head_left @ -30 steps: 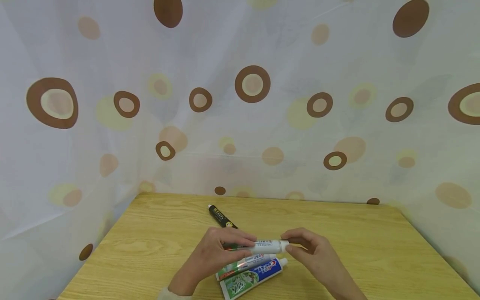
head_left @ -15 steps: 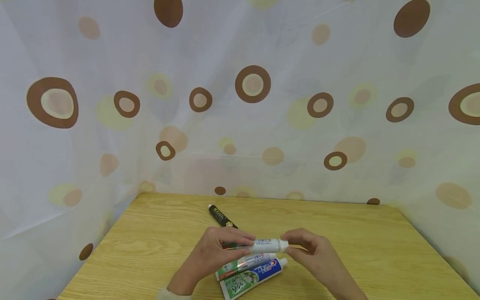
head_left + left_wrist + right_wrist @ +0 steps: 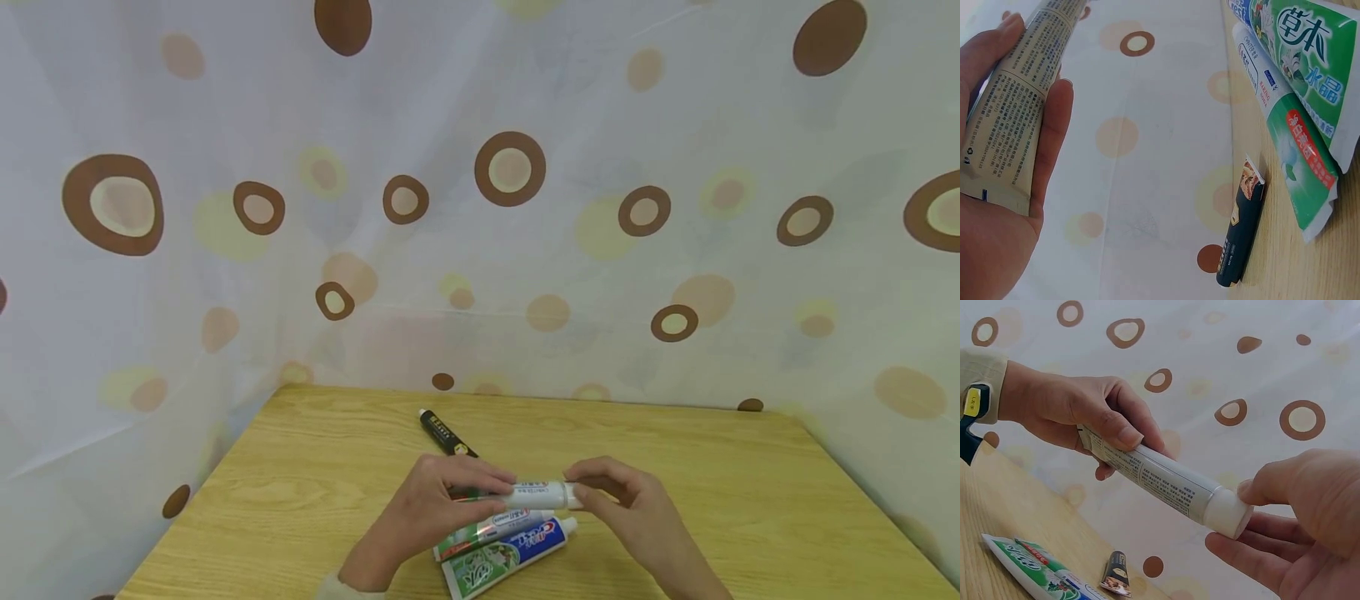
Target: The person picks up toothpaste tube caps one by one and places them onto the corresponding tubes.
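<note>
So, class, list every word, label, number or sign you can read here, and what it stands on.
"草木": green-and-blue tube
"水晶": same tube
"Crest", probably, but blurred: same tube's blue end
"BAKING", seemingly: white-and-green tube
Seeming recycling sign: held tube; its rows of print are too small to read.
Also too small or blurred: the red label, the lettering on the black tube and the yellow tag.

1. A pale cream sleeve [image 3: 991, 372] covers the left arm, at ten o'clock in the right wrist view.
2. Over its cuff runs a black strap [image 3: 985, 403], widening towards seven o'clock.
3. The strap bears a yellow tag [image 3: 972, 402] with small dark characters, illegible here.
4. The right forearm [image 3: 678, 554] is bare towards five o'clock.
</note>
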A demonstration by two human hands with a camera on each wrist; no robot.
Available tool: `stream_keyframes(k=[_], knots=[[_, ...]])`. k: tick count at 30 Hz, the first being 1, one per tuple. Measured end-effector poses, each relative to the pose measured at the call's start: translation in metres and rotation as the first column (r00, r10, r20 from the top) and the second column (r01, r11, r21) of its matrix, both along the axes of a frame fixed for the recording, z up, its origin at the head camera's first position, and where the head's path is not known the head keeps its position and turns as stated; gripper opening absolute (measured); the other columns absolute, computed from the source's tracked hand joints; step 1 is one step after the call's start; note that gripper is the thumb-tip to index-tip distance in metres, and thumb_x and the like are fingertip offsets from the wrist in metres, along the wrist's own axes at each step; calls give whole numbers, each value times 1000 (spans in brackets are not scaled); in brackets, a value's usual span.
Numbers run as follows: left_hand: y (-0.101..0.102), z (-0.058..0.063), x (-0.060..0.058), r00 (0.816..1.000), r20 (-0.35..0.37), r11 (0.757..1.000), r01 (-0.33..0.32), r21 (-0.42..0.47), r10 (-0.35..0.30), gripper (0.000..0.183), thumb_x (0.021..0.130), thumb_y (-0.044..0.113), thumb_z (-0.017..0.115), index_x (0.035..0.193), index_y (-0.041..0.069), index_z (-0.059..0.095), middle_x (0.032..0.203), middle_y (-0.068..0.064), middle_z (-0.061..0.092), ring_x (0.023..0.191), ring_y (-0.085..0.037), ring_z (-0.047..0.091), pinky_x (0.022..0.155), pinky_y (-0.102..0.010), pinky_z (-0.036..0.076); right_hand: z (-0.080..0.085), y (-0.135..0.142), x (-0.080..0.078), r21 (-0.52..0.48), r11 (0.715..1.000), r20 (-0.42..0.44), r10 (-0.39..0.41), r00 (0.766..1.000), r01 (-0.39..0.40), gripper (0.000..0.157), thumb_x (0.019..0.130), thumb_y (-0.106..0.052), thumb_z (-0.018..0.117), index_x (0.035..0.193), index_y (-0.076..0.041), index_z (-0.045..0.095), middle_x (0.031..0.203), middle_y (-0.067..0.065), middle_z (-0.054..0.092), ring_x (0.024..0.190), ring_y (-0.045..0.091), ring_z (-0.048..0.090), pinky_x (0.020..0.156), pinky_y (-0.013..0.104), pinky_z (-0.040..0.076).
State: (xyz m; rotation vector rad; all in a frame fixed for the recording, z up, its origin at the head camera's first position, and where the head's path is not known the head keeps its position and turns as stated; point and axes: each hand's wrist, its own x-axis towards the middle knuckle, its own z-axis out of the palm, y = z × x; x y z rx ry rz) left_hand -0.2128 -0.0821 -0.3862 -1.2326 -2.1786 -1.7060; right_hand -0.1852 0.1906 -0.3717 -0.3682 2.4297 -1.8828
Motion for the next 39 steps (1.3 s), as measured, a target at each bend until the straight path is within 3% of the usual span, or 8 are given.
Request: stream_keyframes(k=[4,11,18,24,31,35,39], knots=[[0,2,1,1000,-14,1000,9,3,-9,20,90,16,73,105,4,77,111,-11,75,95,-13,72,68,-28,61,0,0,1,8,1000,-19,-5,1000,5,27,94,-27,68,113,-7,69,115,10,69,103,13,67,88,25,57],[0,1,2,1000,-13,1000,3,11,-3,21,90,14,73,105,1,77,111,-13,75,98,-15,72,73,-28,61,-1,4,0,13,996,-65,92,994,-92,31,94,-23,68,119,-5,66,118,10,68,104,14,66,88,26,58],[1,1,2,1000,4,1000,2,13,-2,22,90,16,73,106,1,77,111,-13,75,98,-15,71,75,-28,61,-1,4,0,-45,995,8,93,996,-93,36,98,-24,63,123,3,62,119,18,65,97,21,71,86,35,60],[2,1,2,1000,22,1000,8,15,-8,22,90,17,73,106,3,77,111,-12,75,97,-14,71,74,-28,61,-1,5,0,-82,992,37,99,994,-95,39,100,-25,59,124,5,60,118,15,65,93,25,72,83,37,60],[0,0,2,999,34,1000,5,24,-6,21,90,16,73,106,2,77,111,-13,75,98,-15,72,77,-28,61,-3,5,-2,-77,987,27,145,989,-142,38,95,-19,67,124,3,58,118,17,64,94,32,72,83,38,61],[0,0,1,998,60,1000,-3,25,2,20,89,16,74,105,5,78,111,-10,75,99,-14,71,77,-28,61,-3,5,-1,-64,984,0,165,986,-165,38,95,-17,66,124,6,56,118,18,63,94,29,72,83,40,61],[0,0,2,998,55,1000,4,24,-5,19,89,16,74,105,5,78,111,-10,75,98,-14,71,75,-29,61,-2,4,-1,-23,993,-1,119,993,-119,37,96,-21,66,123,3,58,119,18,63,95,20,71,84,36,60]])
